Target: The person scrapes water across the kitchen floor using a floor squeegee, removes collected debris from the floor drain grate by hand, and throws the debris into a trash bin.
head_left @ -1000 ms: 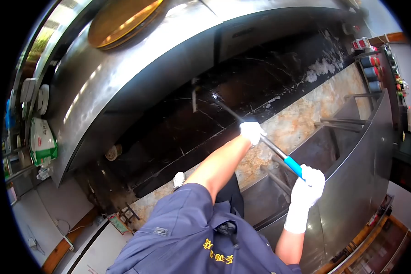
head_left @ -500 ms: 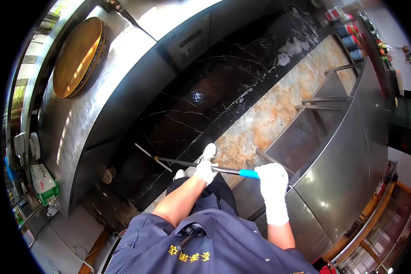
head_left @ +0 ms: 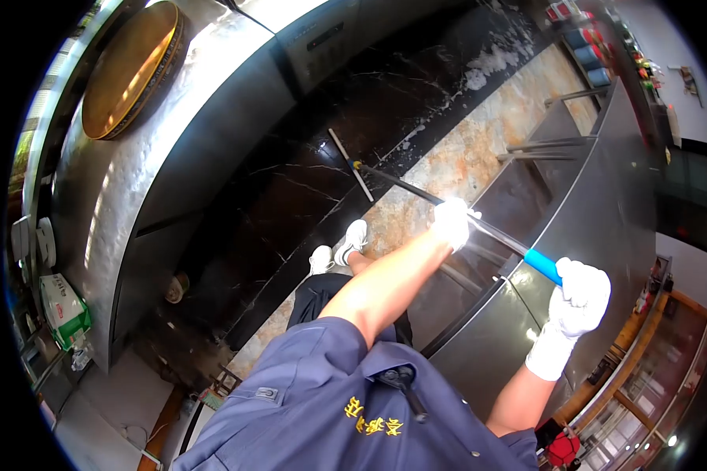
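Note:
Both my hands wear white gloves and are closed round the pole of a floor squeegee (head_left: 404, 185). My left hand (head_left: 452, 223) grips the middle of the dark and silver shaft. At the upper end, my right hand (head_left: 580, 297) wraps round the pole by its blue grip (head_left: 542, 267). The squeegee's thin, light head (head_left: 351, 165) joins the shaft at a yellow piece and lies across the dark marble-patterned floor (head_left: 291, 184), reaching toward the tan tiles. White foam (head_left: 499, 64) spreads over the floor farther ahead.
A metal counter (head_left: 145, 149) curves along the left, with a round golden tray (head_left: 130, 71) on it. On the right stands a steel cabinet (head_left: 581, 204) with open shelving. My white shoes (head_left: 352, 242) stand near the tan tile strip (head_left: 440, 177).
The squeegee head has moved forward and right across the floor, away from my feet. Both hands have shifted right with the pole, the left one also forward.

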A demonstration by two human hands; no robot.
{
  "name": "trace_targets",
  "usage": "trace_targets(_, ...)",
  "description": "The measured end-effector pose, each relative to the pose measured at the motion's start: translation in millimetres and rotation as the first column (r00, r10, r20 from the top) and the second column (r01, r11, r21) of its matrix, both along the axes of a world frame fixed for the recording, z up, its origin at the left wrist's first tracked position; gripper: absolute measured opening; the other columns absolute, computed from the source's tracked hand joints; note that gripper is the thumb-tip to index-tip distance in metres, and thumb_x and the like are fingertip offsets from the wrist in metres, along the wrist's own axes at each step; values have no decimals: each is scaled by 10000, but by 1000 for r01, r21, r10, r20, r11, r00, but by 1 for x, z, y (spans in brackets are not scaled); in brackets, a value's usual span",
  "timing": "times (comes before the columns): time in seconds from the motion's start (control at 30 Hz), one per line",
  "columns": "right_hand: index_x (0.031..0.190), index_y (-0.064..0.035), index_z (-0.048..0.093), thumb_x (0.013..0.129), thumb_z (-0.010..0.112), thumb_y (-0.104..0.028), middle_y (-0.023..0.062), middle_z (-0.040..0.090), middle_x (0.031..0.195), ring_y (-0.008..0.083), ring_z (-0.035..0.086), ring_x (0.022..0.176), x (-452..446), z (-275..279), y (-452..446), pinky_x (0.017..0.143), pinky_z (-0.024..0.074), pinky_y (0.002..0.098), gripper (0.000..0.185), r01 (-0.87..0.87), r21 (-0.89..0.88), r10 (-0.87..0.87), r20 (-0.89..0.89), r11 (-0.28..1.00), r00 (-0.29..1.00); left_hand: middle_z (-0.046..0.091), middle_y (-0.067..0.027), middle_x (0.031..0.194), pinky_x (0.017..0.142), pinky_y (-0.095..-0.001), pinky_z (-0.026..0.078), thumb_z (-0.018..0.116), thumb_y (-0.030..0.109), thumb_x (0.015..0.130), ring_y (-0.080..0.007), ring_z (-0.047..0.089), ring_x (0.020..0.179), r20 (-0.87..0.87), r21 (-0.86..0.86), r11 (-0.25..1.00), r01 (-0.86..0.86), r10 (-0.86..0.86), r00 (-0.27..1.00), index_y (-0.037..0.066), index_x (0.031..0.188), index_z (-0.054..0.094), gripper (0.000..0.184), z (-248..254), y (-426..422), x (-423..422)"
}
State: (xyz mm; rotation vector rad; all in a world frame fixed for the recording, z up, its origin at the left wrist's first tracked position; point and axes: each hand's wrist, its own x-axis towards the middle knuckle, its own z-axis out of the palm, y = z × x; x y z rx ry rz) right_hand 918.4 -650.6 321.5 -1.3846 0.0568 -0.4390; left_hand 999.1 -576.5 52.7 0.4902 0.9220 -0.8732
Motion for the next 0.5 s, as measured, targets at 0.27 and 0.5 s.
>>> trace_targets(0.27,674,-176,666,736,652,-203,4,613,621,201,593,567,9,-50,-20,542,445,319,69,-304,-943,-294,-254,-137,921,667,-97,807,702,-393,526,686,177,799,-280,654,755,441,867,477,141,-868,228,55,902,657,162,-24,104,-56)
trace_targets(0.5,808,54,625,841,617,-43,191,659,760,209,614,611,92,-142,-102,555,493,346,102,-143,237,200,-239,961,950,600,-91,719,550,-362,454,562,116,885,-234,565,620,403,813,449,372,-894,199,41,798,614,127,-178,59,-27)
